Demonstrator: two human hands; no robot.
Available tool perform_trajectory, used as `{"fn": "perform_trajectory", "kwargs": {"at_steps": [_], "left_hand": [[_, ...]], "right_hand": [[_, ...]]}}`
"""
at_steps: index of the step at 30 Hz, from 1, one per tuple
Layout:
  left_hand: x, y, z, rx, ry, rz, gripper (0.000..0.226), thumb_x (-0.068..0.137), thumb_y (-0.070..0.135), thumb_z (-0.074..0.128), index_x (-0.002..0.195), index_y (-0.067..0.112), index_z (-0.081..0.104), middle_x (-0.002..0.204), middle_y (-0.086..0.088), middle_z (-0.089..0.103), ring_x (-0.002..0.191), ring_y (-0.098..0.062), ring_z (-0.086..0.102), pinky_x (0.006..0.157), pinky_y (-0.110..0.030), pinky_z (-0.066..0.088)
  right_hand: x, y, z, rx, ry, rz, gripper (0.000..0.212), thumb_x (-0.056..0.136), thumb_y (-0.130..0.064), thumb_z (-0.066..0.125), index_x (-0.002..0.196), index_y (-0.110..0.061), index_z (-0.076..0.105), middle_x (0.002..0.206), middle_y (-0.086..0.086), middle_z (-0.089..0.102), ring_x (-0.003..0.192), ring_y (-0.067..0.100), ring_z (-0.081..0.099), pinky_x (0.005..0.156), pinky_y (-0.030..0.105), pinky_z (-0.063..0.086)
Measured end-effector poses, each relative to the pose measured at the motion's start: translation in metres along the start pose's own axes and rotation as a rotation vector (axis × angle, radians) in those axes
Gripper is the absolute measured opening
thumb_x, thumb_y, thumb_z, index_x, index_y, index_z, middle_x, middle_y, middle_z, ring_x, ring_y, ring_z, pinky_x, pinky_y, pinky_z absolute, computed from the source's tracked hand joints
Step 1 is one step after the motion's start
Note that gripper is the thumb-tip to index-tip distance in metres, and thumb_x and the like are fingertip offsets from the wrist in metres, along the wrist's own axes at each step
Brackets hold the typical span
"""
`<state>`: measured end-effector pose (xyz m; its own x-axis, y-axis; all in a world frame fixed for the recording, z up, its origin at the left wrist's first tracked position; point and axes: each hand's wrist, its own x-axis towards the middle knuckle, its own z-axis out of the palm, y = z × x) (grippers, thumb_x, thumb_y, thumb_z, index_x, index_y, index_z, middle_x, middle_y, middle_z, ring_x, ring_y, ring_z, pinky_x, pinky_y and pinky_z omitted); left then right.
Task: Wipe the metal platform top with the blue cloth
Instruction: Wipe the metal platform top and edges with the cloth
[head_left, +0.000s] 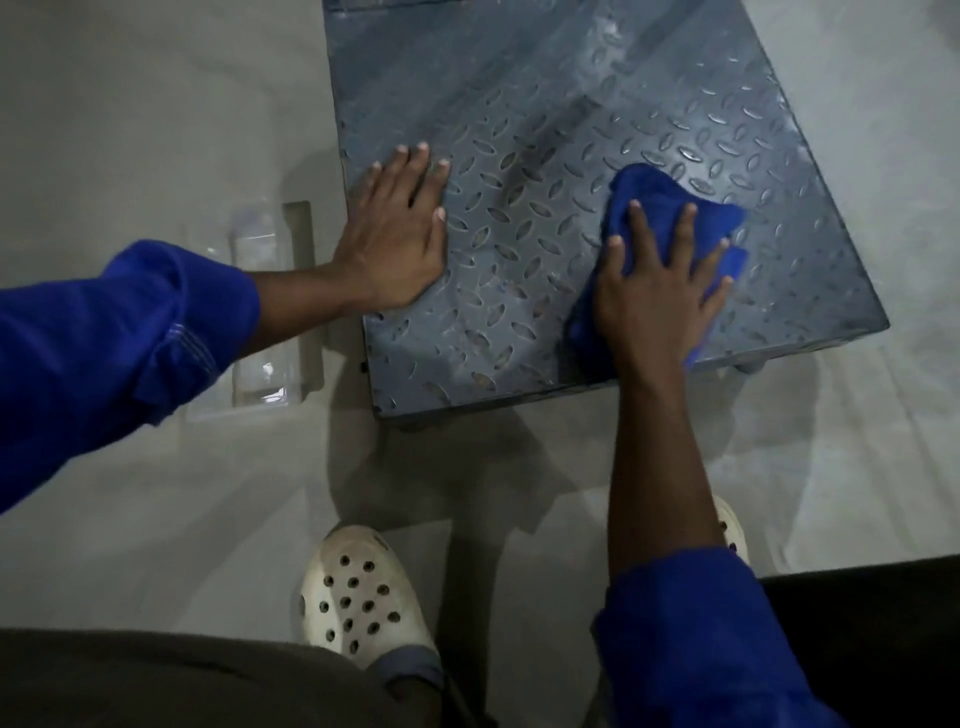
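On the near right part of the metal platform (545, 171), the right hand (657, 291) lies flat with fingers spread and straight, pressing the blue cloth (660, 197) down against the studded top. The cloth is bunched, showing beyond the fingertips and at both sides of the palm. At the platform's left edge, the left hand (397, 234) rests palm-down on bare metal, fingers extended and close together, holding nothing. Blue sleeves cover both forearms. Below, a white perforated clog (358, 592) stands on the pale floor (156, 130).
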<state>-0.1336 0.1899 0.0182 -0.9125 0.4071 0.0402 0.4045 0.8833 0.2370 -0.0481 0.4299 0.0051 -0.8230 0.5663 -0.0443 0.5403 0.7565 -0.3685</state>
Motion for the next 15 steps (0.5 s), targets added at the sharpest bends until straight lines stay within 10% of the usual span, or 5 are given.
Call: {"fn": "perform_trajectory", "kwargs": {"at_steps": [6, 15], "left_hand": [[-0.001, 0.004, 0.007, 0.006, 0.014, -0.011, 0.068, 0.108, 0.034, 0.026, 0.169, 0.004, 0.025, 0.177, -0.021, 0.019, 0.165, -0.038, 0.014, 0.134, -0.051, 0.006], [0.005, 0.036, 0.015, 0.005, -0.051, -0.016, 0.071, 0.11, 0.038, 0.02, 0.17, 0.002, 0.013, 0.18, -0.016, 0.005, 0.168, -0.03, 0.001, 0.135, -0.051, -0.001]], "right_hand": [[0.008, -0.023, 0.013, -0.077, -0.168, -0.55, 0.055, 0.106, -0.071, 0.029, 0.16, -0.06, 0.027, 0.178, -0.013, 0.009, 0.166, 0.028, 0.002, 0.133, 0.052, 0.001], [0.04, -0.007, -0.007, -0.104, -0.111, -0.356, 0.06, 0.106, -0.07, 0.026, 0.163, -0.055, 0.022, 0.179, -0.006, 0.006, 0.165, 0.035, 0.001, 0.132, 0.06, 0.003]]}}
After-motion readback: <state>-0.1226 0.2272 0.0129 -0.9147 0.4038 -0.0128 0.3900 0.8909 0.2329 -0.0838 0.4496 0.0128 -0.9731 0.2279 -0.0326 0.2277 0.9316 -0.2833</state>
